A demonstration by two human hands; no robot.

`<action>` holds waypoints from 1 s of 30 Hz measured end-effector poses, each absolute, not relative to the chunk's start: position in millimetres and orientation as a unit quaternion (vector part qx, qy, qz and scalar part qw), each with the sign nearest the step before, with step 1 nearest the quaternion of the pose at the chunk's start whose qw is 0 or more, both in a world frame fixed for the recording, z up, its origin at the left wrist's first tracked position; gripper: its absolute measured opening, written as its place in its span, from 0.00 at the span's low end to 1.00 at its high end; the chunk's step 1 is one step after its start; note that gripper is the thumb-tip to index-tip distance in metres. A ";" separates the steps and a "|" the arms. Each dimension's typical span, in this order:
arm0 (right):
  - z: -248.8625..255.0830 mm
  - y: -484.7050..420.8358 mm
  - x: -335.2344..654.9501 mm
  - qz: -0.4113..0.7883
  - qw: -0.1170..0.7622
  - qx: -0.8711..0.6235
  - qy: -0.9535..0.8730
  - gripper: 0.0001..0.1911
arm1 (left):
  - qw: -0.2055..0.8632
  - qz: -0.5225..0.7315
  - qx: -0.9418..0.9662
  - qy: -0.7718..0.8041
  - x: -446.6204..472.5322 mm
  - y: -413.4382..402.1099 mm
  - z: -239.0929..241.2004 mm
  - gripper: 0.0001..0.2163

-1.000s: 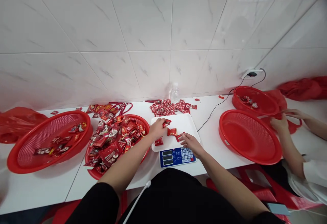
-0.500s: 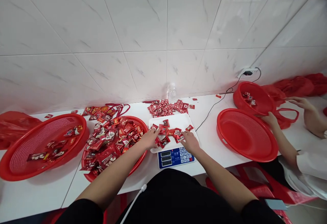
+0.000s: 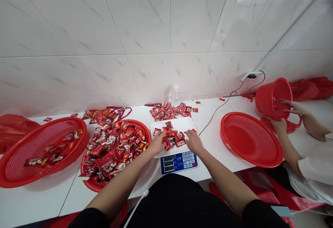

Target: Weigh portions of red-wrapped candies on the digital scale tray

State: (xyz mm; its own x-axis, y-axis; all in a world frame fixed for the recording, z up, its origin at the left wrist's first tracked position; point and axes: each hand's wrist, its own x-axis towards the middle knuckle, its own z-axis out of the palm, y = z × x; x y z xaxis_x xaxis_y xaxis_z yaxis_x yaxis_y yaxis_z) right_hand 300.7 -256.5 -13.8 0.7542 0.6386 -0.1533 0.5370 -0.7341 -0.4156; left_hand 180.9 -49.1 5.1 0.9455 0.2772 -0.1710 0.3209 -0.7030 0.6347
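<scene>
Small red wrapped packets (image 3: 170, 137) lie bunched on the white tray (image 3: 186, 122) of a weighing scale (image 3: 179, 162) in front of me. My left hand (image 3: 157, 144) rests at the left side of the bunch, its stretched fingers touching the packets. On the opposite side, my right hand (image 3: 194, 142) hovers with fingers spread, close to the packets and a lone one at the tray's right edge. Both palms face inward. Left of the scale stands a red basket (image 3: 95, 185) heaped with similar packets.
A wide red basket (image 3: 15, 181) with a few packets stands far left. Small patterned packets (image 3: 166, 110) and a clear bottle (image 3: 175, 96) lie behind the scale. On the right are a red basket (image 3: 249, 137), a cable (image 3: 212, 114) and a co-worker's hand (image 3: 279, 126) at a tilted red tub (image 3: 270, 94).
The packets on the tray are drawn closer together. My left hand has shifted slightly right and down; my right hand's fingers have come away from the packets. The co-worker has tipped the red tub.
</scene>
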 end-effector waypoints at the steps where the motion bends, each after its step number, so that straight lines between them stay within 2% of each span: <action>1: -13.9 -257.9 305.5 0.143 0.150 -0.928 -0.311 0.26 | 0.342 -0.015 0.922 0.183 179.3 -47.7 6.6 0.30; 4: -18.3 -259.1 315.7 0.159 0.089 -0.935 -0.303 0.28 | 0.323 0.002 0.910 0.262 178.1 -42.3 9.2 0.29; 7: -25.1 -256.2 318.1 0.165 0.070 -0.931 -0.319 0.26 | 0.345 -0.035 0.893 0.287 181.9 -36.6 7.1 0.29; 10: -29.4 -252.3 317.0 0.156 0.106 -0.924 -0.334 0.24 | 0.366 -0.048 0.884 0.286 188.3 -33.3 2.1 0.27; 16: -24.3 -242.3 314.0 0.178 0.286 -0.903 -0.268 0.21 | 0.362 -0.048 0.883 0.296 202.6 -32.3 -5.6 0.22; 18: -22.5 -237.4 310.2 0.192 0.316 -0.884 -0.287 0.20 | 0.351 -0.038 0.887 0.297 206.5 -31.5 -6.8 0.19; 23: -28.6 -229.1 296.5 0.225 0.259 -0.866 -0.364 0.35 | 0.347 -0.001 0.886 0.306 209.2 -28.8 -7.7 0.13; 30: -33.2 -230.7 289.2 0.201 0.262 -0.884 -0.330 0.26 | 0.370 0.059 0.872 0.316 198.1 -25.8 -3.3 0.13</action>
